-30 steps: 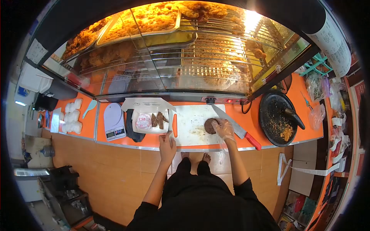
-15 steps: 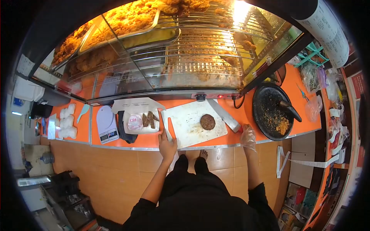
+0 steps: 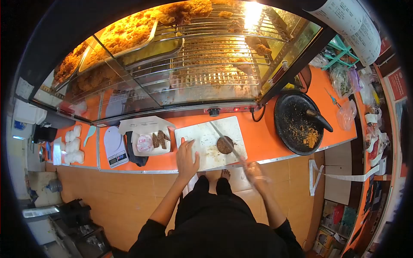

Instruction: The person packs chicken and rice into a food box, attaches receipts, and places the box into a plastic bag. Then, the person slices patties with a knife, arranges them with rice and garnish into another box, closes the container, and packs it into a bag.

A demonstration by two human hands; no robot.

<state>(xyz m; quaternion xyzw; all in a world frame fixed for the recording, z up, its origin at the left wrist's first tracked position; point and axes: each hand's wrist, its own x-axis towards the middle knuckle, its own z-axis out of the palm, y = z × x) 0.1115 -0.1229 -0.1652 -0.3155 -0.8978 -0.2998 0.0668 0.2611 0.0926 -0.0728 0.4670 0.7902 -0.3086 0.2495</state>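
A thin plastic glove covers my right hand point(image 3: 257, 175), which is closed round the handle of a large knife point(image 3: 229, 144). The blade is edge-on above a round brown patty point(image 3: 224, 145); whether they touch I cannot tell. The patty lies on a white cutting board point(image 3: 202, 150). My left hand point(image 3: 187, 159) is bare, its fingers apart, over the board's left edge. Left of it stands an open white box point(image 3: 148, 153) with dark brown strips point(image 3: 160, 139) and a round pink-and-white packet point(image 3: 145, 143) inside.
A heated glass cabinet point(image 3: 206, 64) of fried food runs behind the orange counter point(image 3: 262, 137). On the right is a black stone mortar point(image 3: 284, 133) with a pestle point(image 3: 319, 120). A scale point(image 3: 114, 144) and white wrapped bundles point(image 3: 74, 150) stand left.
My right hand has left the patty, taken the knife by its handle and brought it left over the patty. The board has turned slightly, and my left hand has opened at its edge.
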